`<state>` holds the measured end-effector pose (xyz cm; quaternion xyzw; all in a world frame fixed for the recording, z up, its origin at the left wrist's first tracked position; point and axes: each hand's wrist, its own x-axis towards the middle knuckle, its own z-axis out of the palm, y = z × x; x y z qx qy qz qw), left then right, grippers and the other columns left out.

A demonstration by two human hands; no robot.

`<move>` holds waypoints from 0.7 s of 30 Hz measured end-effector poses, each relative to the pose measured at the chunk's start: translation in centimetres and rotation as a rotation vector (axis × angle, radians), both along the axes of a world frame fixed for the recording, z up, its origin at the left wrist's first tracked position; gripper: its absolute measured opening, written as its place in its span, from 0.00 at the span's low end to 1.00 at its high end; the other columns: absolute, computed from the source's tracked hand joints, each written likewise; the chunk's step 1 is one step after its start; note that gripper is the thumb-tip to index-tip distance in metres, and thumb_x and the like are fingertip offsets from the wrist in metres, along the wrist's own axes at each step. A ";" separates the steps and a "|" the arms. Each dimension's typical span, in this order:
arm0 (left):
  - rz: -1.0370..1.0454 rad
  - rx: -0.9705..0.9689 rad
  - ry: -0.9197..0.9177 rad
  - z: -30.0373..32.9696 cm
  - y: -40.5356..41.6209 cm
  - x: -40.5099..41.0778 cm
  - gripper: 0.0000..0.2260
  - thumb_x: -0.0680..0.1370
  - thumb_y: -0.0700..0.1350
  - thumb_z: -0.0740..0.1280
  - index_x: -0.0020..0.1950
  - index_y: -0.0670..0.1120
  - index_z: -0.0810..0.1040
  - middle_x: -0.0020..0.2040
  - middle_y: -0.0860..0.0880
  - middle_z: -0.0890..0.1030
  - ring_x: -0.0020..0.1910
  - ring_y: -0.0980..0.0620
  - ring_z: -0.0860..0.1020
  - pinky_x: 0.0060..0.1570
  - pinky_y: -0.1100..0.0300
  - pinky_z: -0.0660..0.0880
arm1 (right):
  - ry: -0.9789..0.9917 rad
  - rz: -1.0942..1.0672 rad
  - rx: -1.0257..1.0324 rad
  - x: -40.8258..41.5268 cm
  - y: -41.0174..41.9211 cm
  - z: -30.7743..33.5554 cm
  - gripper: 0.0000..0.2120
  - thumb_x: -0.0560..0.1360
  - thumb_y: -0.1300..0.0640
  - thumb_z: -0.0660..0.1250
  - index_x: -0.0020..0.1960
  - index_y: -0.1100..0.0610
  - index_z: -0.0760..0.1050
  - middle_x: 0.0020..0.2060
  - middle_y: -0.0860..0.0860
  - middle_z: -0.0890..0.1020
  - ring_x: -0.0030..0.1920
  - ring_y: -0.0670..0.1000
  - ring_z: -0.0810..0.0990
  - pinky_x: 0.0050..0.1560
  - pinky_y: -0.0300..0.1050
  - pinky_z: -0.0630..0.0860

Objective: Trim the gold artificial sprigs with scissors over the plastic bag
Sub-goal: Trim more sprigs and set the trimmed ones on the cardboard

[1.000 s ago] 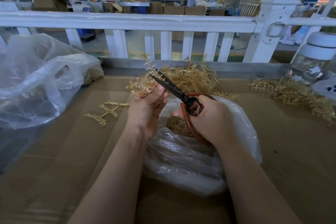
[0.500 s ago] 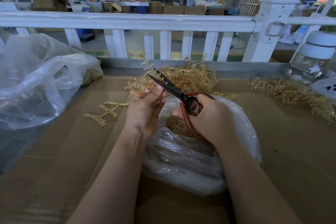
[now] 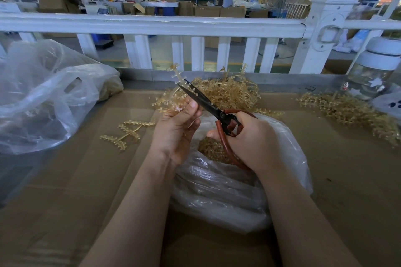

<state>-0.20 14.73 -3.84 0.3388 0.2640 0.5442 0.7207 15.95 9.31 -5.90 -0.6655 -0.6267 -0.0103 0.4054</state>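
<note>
My left hand (image 3: 176, 130) pinches a gold sprig (image 3: 176, 84) above the plastic bag (image 3: 227, 193); its lower stem is hidden behind my fingers. My right hand (image 3: 249, 136) grips the red-handled scissors (image 3: 208, 104), blades slightly parted at the sprig, one handle loop covered by my palm. The bag's trimmings (image 3: 209, 147) blur together. I read no writing.

Right hand (image 3: 253, 141) covers most of the red scissors (image 3: 219, 112) handles, so the finger loops are pretty much out of sight. Left hand (image 3: 175, 130) hides the base of the gold sprig (image 3: 176, 78) it's pinching. Left of the scissors, the big clear bag (image 3: 43, 97) runs off the frame edge. Right of them, the glass jar (image 3: 375, 69) is cut off too.
</note>
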 end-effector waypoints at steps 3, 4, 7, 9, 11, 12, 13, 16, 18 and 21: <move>-0.017 0.019 0.043 -0.1 -0.1 0.1 0.08 0.66 0.43 0.74 0.43 0.46 0.80 0.39 0.51 0.82 0.37 0.58 0.80 0.42 0.66 0.76 | -0.021 -0.029 0.013 0.0 0.0 0.0 0.30 0.64 0.19 0.60 0.42 0.46 0.76 0.32 0.37 0.76 0.34 0.36 0.75 0.31 0.33 0.67; -0.023 0.022 0.051 -0.1 -0.1 0.1 0.08 0.66 0.43 0.74 0.43 0.47 0.80 0.39 0.51 0.82 0.37 0.58 0.80 0.42 0.65 0.76 | -0.021 -0.033 0.021 0.0 0.0 0.0 0.29 0.64 0.19 0.60 0.42 0.45 0.75 0.31 0.37 0.75 0.33 0.35 0.74 0.31 0.33 0.66; -0.035 0.024 0.056 -0.1 0.0 0.0 0.06 0.66 0.43 0.74 0.42 0.47 0.81 0.39 0.52 0.83 0.37 0.58 0.80 0.43 0.64 0.75 | -0.023 -0.032 0.045 -0.1 -0.1 0.1 0.28 0.65 0.20 0.61 0.42 0.44 0.75 0.30 0.36 0.74 0.33 0.34 0.74 0.30 0.32 0.65; -0.038 0.025 0.057 0.0 0.0 -0.1 0.06 0.66 0.43 0.75 0.41 0.47 0.81 0.38 0.52 0.83 0.37 0.58 0.80 0.43 0.64 0.75 | -0.025 -0.026 0.052 0.0 0.0 0.0 0.30 0.65 0.20 0.61 0.43 0.46 0.77 0.31 0.36 0.75 0.34 0.35 0.74 0.31 0.32 0.67; -0.036 0.023 0.059 0.0 0.0 -0.1 0.06 0.66 0.43 0.75 0.41 0.48 0.81 0.38 0.52 0.83 0.37 0.58 0.80 0.42 0.64 0.75 | -0.017 -0.013 0.059 0.1 0.0 -0.1 0.30 0.65 0.21 0.61 0.43 0.48 0.78 0.32 0.36 0.76 0.35 0.36 0.75 0.32 0.32 0.68; -0.032 0.020 0.059 0.0 0.1 -0.1 0.06 0.66 0.43 0.75 0.40 0.48 0.81 0.38 0.52 0.83 0.37 0.58 0.80 0.42 0.65 0.75 | -0.013 -0.006 0.065 0.1 0.1 -0.1 0.30 0.66 0.21 0.62 0.43 0.48 0.78 0.33 0.37 0.77 0.35 0.36 0.76 0.32 0.31 0.68; -0.028 0.017 0.056 -0.1 0.1 -0.1 0.05 0.66 0.43 0.75 0.40 0.49 0.82 0.38 0.52 0.83 0.37 0.58 0.80 0.41 0.65 0.76 | -0.010 0.001 0.072 0.1 0.1 -0.1 0.30 0.66 0.22 0.63 0.42 0.49 0.78 0.33 0.38 0.77 0.35 0.37 0.76 0.33 0.30 0.68; -0.027 0.020 0.047 -0.1 0.1 0.0 0.02 0.67 0.43 0.74 0.38 0.49 0.84 0.38 0.52 0.84 0.37 0.58 0.80 0.40 0.66 0.77 | -0.009 0.017 0.084 0.1 0.1 -0.1 0.30 0.65 0.22 0.63 0.41 0.50 0.78 0.34 0.40 0.80 0.36 0.39 0.77 0.33 0.31 0.71; -0.027 0.020 0.047 -0.1 0.1 0.0 0.01 0.67 0.43 0.74 0.36 0.49 0.85 0.38 0.52 0.84 0.37 0.58 0.80 0.40 0.66 0.77 | 0.000 0.023 0.074 0.2 0.3 -0.2 0.30 0.65 0.23 0.64 0.43 0.51 0.79 0.35 0.41 0.80 0.36 0.40 0.78 0.35 0.31 0.73; -0.027 0.015 0.049 0.0 0.0 0.0 0.01 0.67 0.43 0.74 0.36 0.49 0.85 0.38 0.52 0.84 0.37 0.58 0.80 0.40 0.66 0.77 | 0.003 0.028 0.066 0.2 0.3 -0.2 0.29 0.65 0.24 0.66 0.42 0.50 0.79 0.35 0.39 0.80 0.36 0.37 0.78 0.34 0.28 0.70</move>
